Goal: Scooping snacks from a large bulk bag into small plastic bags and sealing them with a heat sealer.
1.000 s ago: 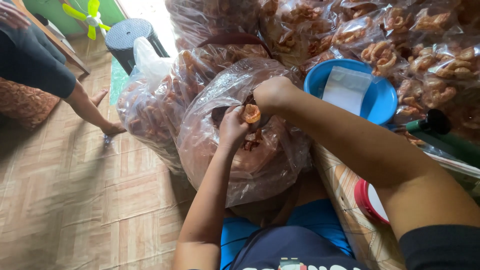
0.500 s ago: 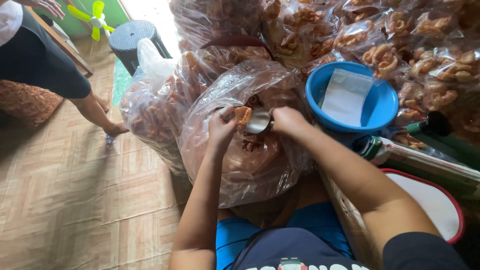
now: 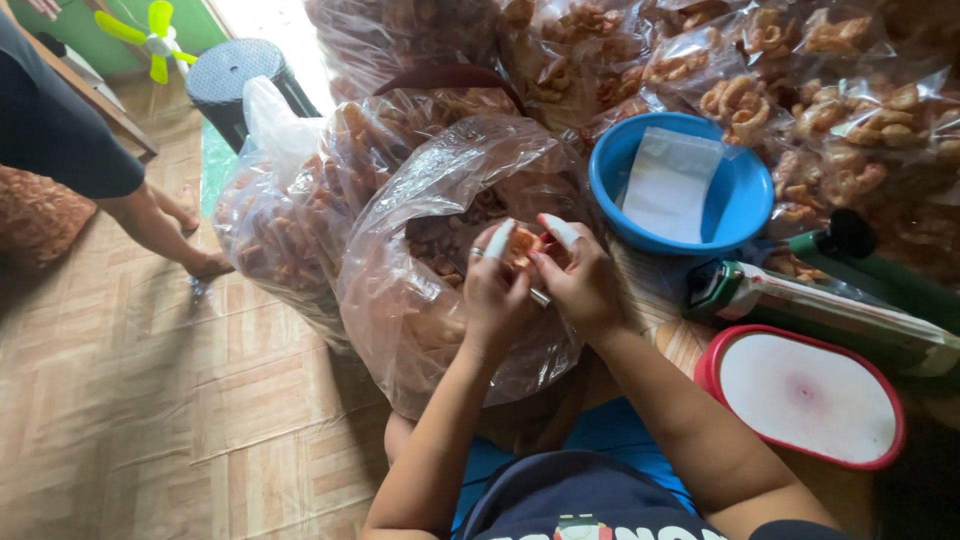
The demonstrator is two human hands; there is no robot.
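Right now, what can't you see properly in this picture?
Head view only:
- The snack piece between the left hand and right hand: fingers cover most of it.
- A metal tool under the hands: only a sliver shows.
- The bottom of the open snack bag: crinkled plastic glare hides it.
- The other person: cut off by the top-left edge.
- The green device: runs off the right edge.

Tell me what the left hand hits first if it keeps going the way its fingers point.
The left hand points up and away, at the fried snack pinched between both hands; beyond that, probably the snacks in the open bag, though depth is unclear.
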